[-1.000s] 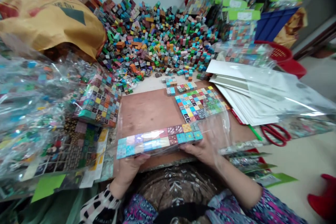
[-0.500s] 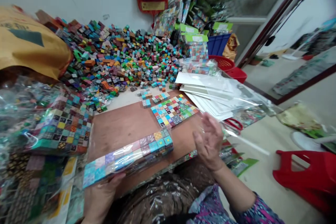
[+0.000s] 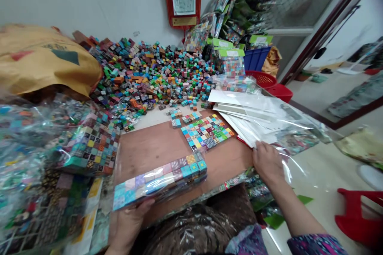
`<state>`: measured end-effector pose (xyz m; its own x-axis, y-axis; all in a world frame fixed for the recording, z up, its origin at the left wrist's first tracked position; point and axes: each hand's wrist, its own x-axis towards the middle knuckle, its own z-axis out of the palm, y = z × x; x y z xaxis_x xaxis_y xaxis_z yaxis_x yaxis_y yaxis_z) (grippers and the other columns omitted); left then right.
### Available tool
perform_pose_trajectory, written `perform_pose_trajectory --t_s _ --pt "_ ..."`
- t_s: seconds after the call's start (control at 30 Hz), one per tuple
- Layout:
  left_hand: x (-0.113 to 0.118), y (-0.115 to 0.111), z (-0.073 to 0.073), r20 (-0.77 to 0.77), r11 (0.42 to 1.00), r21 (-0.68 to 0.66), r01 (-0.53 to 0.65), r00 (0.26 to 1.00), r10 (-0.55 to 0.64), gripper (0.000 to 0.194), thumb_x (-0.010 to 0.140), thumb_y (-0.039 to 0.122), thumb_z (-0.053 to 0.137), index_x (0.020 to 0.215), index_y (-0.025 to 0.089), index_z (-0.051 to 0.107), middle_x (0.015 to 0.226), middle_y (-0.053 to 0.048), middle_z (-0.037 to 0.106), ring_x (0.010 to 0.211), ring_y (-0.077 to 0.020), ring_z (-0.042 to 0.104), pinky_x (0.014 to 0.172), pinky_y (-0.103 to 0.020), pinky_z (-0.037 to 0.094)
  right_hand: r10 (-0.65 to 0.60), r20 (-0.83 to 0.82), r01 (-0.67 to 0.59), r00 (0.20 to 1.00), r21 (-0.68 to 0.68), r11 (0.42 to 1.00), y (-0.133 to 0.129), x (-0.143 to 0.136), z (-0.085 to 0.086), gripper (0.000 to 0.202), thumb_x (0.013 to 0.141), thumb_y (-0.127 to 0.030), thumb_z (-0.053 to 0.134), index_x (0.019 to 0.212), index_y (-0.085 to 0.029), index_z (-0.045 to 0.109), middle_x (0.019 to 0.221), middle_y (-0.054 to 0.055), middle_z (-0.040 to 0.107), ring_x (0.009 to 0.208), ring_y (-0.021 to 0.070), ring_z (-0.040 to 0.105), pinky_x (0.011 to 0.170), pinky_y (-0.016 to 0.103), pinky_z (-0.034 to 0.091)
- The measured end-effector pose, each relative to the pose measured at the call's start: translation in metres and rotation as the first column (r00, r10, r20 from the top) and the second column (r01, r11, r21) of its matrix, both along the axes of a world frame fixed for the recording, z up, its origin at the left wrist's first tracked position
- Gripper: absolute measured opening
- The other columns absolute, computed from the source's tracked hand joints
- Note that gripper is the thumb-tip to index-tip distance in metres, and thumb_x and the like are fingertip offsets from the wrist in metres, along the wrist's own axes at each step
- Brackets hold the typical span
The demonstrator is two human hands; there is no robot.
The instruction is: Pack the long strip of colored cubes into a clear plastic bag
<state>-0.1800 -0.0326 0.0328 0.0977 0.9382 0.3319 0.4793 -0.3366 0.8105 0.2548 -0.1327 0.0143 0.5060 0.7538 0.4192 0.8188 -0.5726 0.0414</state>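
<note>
A long block of patterned cubes in clear plastic [image 3: 161, 179] lies slanted over the brown board [image 3: 140, 147]. Its near left end rests in my left hand [image 3: 131, 219], whose fingers wrap under it. At the board's right edge, my right hand [image 3: 267, 163] is over the lower corner of the white cards [image 3: 248, 113] and clear sheets, fingers bent down and together; the red scissors are hidden around there, and what the fingertips pinch is not visible. A flat mosaic of colourful cubes [image 3: 208, 131] lies on the board, with a few small cube groups [image 3: 191, 117] behind it.
A heap of loose cubes [image 3: 155, 71] spreads along the wall. Wrapped cube blocks [image 3: 92, 147] and a yellow bag [image 3: 50, 59] are at left. Red baskets [image 3: 263, 79], a blue bin [image 3: 255, 61] and packaged sets stand at back right. A red stool [image 3: 359, 215] is at lower right.
My right hand has moved right and turned down from open above the board to the cards' corner. My left hand still holds the wrapped block. The camera view has shifted.
</note>
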Motion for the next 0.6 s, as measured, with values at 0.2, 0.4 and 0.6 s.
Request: perform_pose_trajectory --t_s 0.2,0.4,0.6 --pt "0.02 -0.008 0.035 0.037 0.998 -0.06 0.033 0.999 -0.031 0.044 0.056 0.068 0.072 0.061 0.023 0.072 0.069 -0.006 0.074 0.066 -0.0277 0.07 0.067 -0.04 0.062 0.031 0.164 -0.025 0.986 -0.04 0.999 0.004 -0.002 0.037 0.022 0.09 -0.014 0.047 0.102 -0.013 0.066 0.084 0.009 0.07 0.069 0.0232 0.061 0.059 0.033 0.034" --pt "0.017 -0.015 0.027 0.116 0.981 -0.193 -0.019 0.992 0.042 0.044 0.061 0.063 0.072 0.074 0.022 0.076 0.084 -0.007 0.076 0.082 -0.0284 0.07 0.082 -0.041 0.058 0.211 0.321 -0.279 0.923 0.182 0.943 0.049 -0.025 0.083 0.026 0.091 -0.013 0.048 0.11 -0.013 0.066 0.088 0.009 0.072 0.074 0.0219 0.064 0.061 0.031 0.039" --pt "0.007 -0.011 0.029 0.087 0.968 -0.234 0.091 0.994 -0.073 0.031 0.061 0.044 0.079 0.082 0.022 0.078 0.089 -0.007 0.076 0.083 -0.0285 0.072 0.079 -0.039 0.06 0.599 0.358 -0.694 0.716 0.277 0.664 0.142 -0.073 0.111 0.037 0.092 -0.008 0.043 0.124 -0.011 0.06 0.12 0.01 0.066 0.108 0.024 0.061 0.093 0.036 0.045"
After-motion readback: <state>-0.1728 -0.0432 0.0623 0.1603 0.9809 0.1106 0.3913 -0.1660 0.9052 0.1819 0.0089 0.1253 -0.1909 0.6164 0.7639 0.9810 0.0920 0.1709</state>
